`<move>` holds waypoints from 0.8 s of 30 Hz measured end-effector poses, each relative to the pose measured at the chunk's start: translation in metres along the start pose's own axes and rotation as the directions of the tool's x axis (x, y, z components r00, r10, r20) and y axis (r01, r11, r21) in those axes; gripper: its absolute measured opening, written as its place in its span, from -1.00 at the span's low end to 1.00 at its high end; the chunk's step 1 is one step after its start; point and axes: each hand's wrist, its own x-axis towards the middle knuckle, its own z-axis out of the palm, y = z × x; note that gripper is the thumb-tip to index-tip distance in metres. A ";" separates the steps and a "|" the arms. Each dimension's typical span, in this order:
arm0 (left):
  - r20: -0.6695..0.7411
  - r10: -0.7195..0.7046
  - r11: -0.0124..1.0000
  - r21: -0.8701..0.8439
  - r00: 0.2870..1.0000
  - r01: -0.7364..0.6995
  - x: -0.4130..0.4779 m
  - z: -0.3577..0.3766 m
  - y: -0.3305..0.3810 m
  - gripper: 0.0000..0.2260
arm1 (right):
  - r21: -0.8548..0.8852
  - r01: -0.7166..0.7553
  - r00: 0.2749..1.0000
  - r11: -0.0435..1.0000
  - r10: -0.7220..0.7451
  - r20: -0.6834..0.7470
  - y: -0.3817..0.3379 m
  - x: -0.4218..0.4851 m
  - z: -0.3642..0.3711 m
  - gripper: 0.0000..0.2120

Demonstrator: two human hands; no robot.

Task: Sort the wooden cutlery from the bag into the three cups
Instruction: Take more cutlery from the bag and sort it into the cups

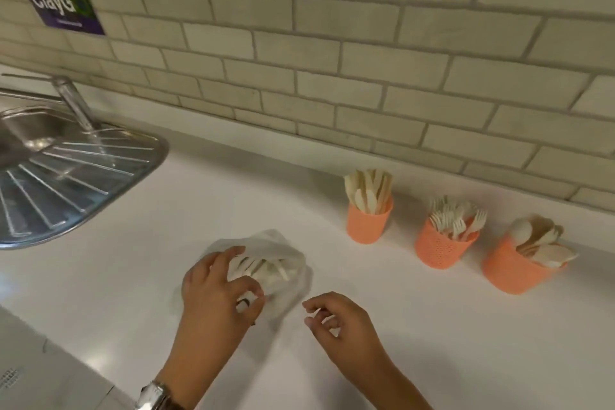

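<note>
A thin clear plastic bag (286,253) with several wooden cutlery pieces (263,268) inside lies on the white counter (133,276). My left hand (216,289) rests on the bag's near left side, fingers curled and pinching the plastic. My right hand (339,319) hovers just right of the bag, fingers loosely curled, holding nothing. Three orange cups stand in a row at the right: the left cup (367,223) holds knives, the middle cup (441,248) holds forks, the right cup (514,268) holds spoons.
A steel sink with drainboard (66,176) and a tap (71,100) fill the left. A tiled wall (332,60) runs behind the counter, bearing a dark sign (60,0). A grey surface (40,369) sits at the bottom left.
</note>
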 end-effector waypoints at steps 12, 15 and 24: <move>0.196 -0.104 0.994 0.061 0.975 0.094 0.037 -0.022 -0.077 -0.47 | -0.398 0.243 0.930 0.884 -0.097 0.354 -0.028 0.068 0.086 -0.68; 0.231 -0.039 0.999 0.026 0.972 0.034 0.042 -0.031 -0.084 -0.46 | -0.474 0.272 0.893 0.838 -0.036 0.448 -0.036 0.096 0.110 -0.61; 0.322 0.036 0.994 -0.106 0.946 -0.001 0.047 -0.036 -0.109 -0.32 | -0.799 0.565 0.790 0.208 0.144 0.596 -0.035 0.154 0.159 -0.14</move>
